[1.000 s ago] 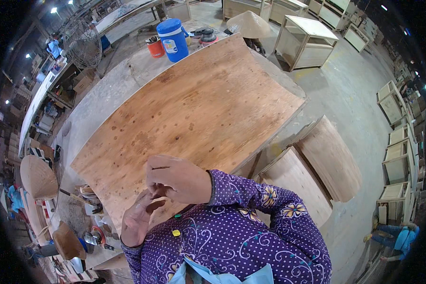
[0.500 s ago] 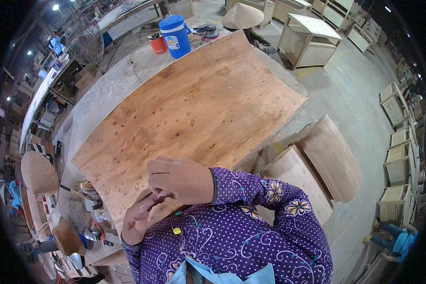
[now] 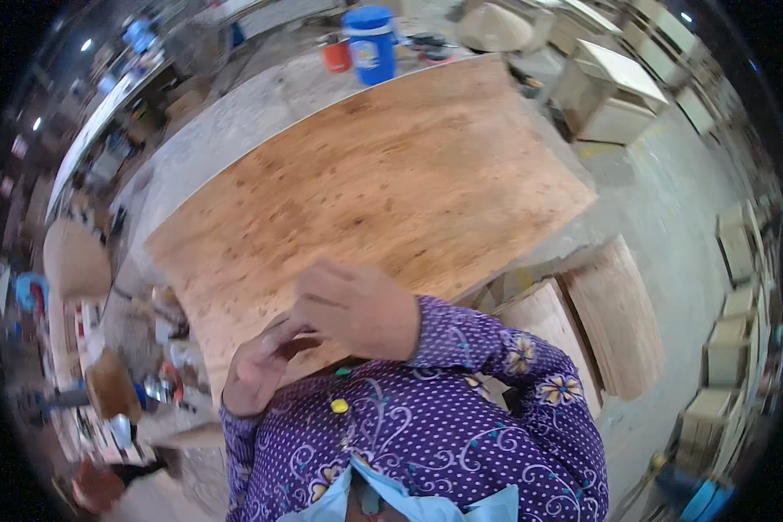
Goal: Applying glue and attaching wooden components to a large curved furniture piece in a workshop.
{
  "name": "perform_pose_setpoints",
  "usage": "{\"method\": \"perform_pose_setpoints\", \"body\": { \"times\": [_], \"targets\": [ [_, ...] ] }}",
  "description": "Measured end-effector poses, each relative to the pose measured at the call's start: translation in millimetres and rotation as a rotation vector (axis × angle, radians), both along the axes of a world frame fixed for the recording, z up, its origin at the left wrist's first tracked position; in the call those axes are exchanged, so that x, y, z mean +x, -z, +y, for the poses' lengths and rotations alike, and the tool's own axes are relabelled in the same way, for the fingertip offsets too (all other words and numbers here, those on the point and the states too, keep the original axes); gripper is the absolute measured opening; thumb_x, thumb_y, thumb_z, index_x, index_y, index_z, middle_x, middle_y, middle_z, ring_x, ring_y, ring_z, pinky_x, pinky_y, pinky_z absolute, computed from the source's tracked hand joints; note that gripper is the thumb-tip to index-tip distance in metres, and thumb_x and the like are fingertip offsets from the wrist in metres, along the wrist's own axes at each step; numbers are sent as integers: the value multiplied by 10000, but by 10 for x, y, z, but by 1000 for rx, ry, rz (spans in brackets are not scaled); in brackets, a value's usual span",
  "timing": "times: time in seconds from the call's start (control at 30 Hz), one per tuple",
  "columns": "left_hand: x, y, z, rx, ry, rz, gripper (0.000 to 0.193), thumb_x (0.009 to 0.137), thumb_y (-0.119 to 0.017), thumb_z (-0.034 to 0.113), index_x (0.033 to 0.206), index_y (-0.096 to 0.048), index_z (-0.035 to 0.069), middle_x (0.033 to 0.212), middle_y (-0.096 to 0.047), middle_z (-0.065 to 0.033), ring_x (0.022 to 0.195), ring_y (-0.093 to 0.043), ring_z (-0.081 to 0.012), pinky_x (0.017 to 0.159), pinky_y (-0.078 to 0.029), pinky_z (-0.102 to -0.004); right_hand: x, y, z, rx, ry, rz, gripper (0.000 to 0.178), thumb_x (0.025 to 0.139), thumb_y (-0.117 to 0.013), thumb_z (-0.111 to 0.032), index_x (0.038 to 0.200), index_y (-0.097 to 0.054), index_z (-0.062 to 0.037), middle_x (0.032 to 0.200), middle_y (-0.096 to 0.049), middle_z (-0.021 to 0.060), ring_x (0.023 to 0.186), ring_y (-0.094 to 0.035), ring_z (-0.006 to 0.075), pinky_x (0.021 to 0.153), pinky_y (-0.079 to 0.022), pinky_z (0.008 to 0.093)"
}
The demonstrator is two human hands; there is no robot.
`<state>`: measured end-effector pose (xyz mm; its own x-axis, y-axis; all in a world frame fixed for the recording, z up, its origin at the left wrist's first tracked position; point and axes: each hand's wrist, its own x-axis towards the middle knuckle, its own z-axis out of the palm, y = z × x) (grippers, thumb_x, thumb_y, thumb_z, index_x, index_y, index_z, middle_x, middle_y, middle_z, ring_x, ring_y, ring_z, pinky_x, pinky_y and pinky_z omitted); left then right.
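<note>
A large wooden sheet point(image 3: 391, 174) with dark spots and streaks lies on the worktable in front of me. Over its near edge, close to my chest, my two hands meet. My right hand point(image 3: 357, 309) is bent at the knuckles, its fingers curled down toward the left. Just below and left of it, my left hand point(image 3: 259, 370) has its thumb and fingers drawn together near the right fingertips. Motion blurs both hands, and anything small between the fingers cannot be made out.
Beyond the sheet stand a blue drink cooler point(image 3: 371, 48) and a red container point(image 3: 335, 56). Curved wood panels point(image 3: 613, 313) lie to the right. People in cone hats point(image 3: 76, 261) are at the left and far side. Pale cabinets point(image 3: 609, 91) stand across the floor.
The view has shifted, so the scene sits differently in the picture. My hands, pressed close together before, have drawn slightly apart at the fingertips.
</note>
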<state>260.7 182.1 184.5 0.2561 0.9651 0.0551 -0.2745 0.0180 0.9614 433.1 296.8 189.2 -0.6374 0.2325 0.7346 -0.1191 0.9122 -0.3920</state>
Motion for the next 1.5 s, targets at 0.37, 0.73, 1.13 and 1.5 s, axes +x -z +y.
{"method": "perform_pose_setpoints", "body": {
  "times": [0.37,0.73,1.13,1.5],
  "targets": [
    [-31,37,20,8,-45,-46,898,809,-343,692,1383,-252,7,1408,-282,-150,1278,-306,-267,1000,-292,-401,-24,53,-4,-237,189,60,171,634,-637,52,775,-619,-42,804,-545,86,726,-539,229,614,-445,311],
    [-59,101,25,97,-76,36,758,879,-316,606,1381,-282,39,1387,-324,-138,1261,-335,-239,987,-324,-382,-96,94,15,-181,231,98,226,641,-663,57,850,-641,-29,829,-567,89,720,-554,216,608,-452,288],
    [-85,131,25,52,-59,47,684,908,-361,522,1346,-323,-3,1349,-365,-133,1241,-358,-235,990,-310,-365,-73,55,87,-38,164,-51,205,679,-655,-5,881,-639,-43,811,-552,67,712,-551,219,576,-461,310],
    [-11,81,43,77,-92,32,621,936,-375,436,1309,-343,-60,1305,-421,-164,1224,-384,-234,1016,-291,-347,-40,9,138,354,168,-244,230,695,-625,-59,920,-604,-16,868,-535,67,774,-554,225,615,-476,325]
  ]
}}
